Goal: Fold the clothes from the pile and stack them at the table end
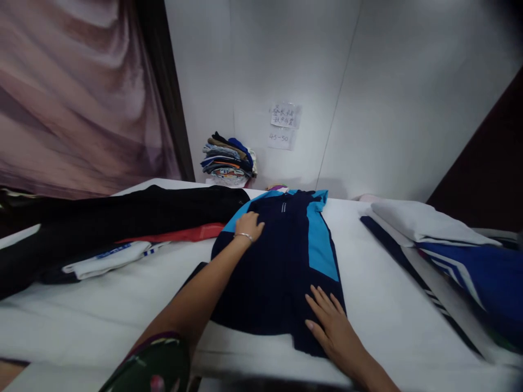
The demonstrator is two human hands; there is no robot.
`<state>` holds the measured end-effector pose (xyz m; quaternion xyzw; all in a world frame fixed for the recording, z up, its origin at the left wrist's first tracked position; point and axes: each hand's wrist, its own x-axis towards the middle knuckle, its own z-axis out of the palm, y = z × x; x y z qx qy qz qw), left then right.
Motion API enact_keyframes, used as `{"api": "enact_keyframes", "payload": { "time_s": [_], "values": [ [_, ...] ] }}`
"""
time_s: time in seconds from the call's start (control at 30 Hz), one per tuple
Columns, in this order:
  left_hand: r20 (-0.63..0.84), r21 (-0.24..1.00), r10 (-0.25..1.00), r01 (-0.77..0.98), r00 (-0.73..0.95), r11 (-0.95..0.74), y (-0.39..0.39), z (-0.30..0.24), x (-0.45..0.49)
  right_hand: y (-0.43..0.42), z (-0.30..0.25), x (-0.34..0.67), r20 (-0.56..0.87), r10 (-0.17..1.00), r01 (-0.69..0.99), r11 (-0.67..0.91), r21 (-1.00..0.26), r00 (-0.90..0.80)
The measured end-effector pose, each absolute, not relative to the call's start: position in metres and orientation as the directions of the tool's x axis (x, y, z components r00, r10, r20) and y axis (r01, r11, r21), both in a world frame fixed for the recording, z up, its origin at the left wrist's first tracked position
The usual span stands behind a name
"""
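Observation:
A navy top (273,267) with bright blue panels lies spread on the white table in front of me, its collar end pointing away. My left hand (249,226), with a bracelet at the wrist, is on the upper left part of the top. Its fingers are curled in against the fabric, though the tips are partly hidden. Flat on the lower right edge of the same top rests my right hand (333,329), fingers extended and slightly apart. A small white mark shows near the collar.
Black clothing (122,215) stretches along the left, over a red garment (196,233) and a white garment (110,260). Folded white clothing (429,220) and blue clothing (482,272) lie at right. A clothes stack (229,158) stands at the back below handwritten paper signs (281,125).

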<state>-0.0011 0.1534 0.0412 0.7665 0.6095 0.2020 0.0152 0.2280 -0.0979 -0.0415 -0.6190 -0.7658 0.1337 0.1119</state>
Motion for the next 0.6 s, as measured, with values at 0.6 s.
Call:
{"api": "enact_keyframes", "payload": {
  "time_s": [0.6],
  "values": [
    [0.165,0.472,0.982,0.882,-0.089,0.0,0.175,0.093,-0.112,-0.096,-0.055,0.231,0.113,0.971,0.885,0.237,-0.401,-0.209]
  ]
}}
